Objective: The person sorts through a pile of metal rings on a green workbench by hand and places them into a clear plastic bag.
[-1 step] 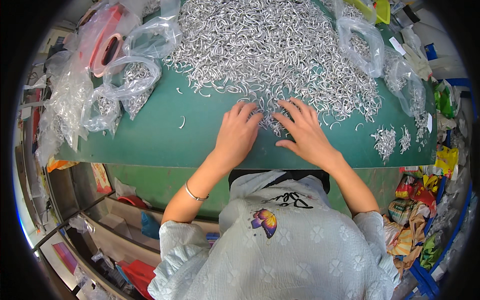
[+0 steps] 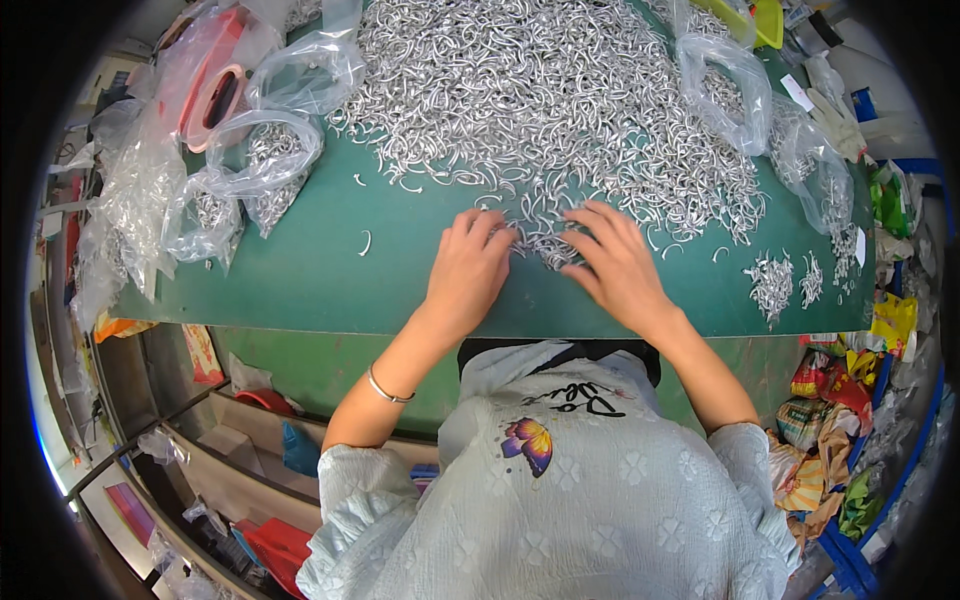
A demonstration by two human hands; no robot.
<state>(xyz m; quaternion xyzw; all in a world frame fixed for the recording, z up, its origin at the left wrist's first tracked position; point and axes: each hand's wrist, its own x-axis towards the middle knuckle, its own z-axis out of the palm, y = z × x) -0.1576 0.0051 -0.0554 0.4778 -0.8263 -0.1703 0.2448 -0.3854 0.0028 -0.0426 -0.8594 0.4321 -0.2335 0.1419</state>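
- Right between the two hands, a small cluster of curved silver pieces (image 2: pixel 547 248) lies on the green surface (image 2: pixel 320 275).
- The left hand (image 2: pixel 468 262) touches its left side, fingers bent; whether that grip pinches any piece, I cannot tell.
- The right hand (image 2: pixel 618 265) is at its other side, grip wide, thumb apart from the fingers.
- Just beyond spreads a large pile (image 2: pixel 520 90) of similar pieces; judging by its bulk, most remain unsorted.
- Toward the right edge, a small heap (image 2: pixel 771 287) sits apart, seemingly the little separated so far.
- Clear plastic bags (image 2: pixel 280 165) holding pieces stand at the left.
- Around it are shelving (image 2: pixel 225 450) lower left and colourful packets (image 2: pixel 830 385) at right.
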